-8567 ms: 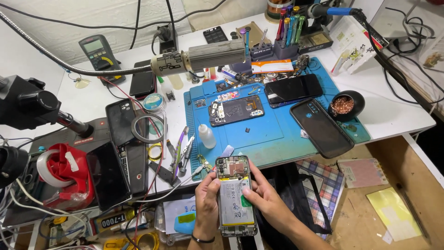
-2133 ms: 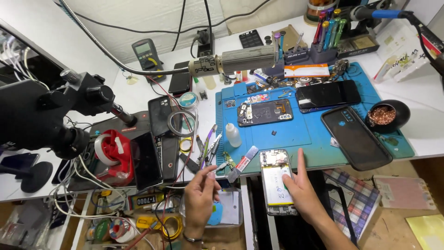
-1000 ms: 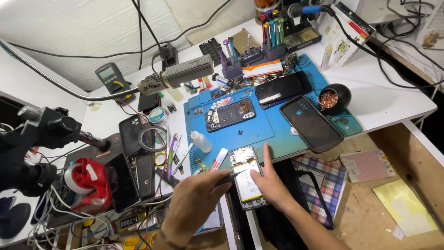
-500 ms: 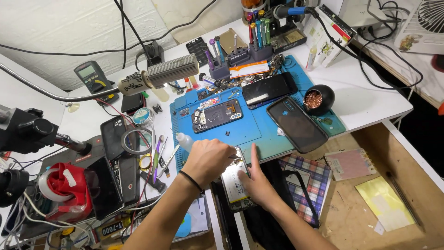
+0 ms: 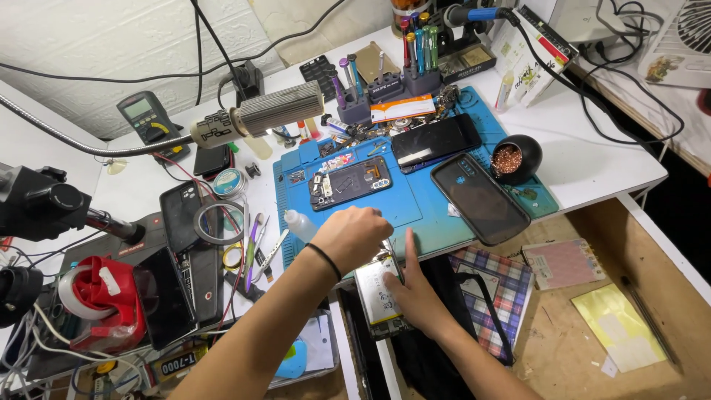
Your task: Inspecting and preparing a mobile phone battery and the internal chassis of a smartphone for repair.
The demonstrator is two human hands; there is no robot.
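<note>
An opened smartphone with a pale rectangular battery [image 5: 379, 295] is held at the bench's front edge, its long axis running away from the person. It is steadied by the right hand [image 5: 417, 292], pressed flat alongside. Just above it, the left hand [image 5: 354, 235] is curled over a thin tool on the blue silicone mat [image 5: 426, 211].

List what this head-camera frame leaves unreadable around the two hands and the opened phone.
- Head view: the left hand covers the upper end of the opened phone; any tool in its fingers is hidden.
- The right hand lies over the phone's right edge, hiding it.
- The phone's lower end is lost against the dark cloth.
- Small parts inside the dismantled phone on the blue mat are too small to identify.
</note>
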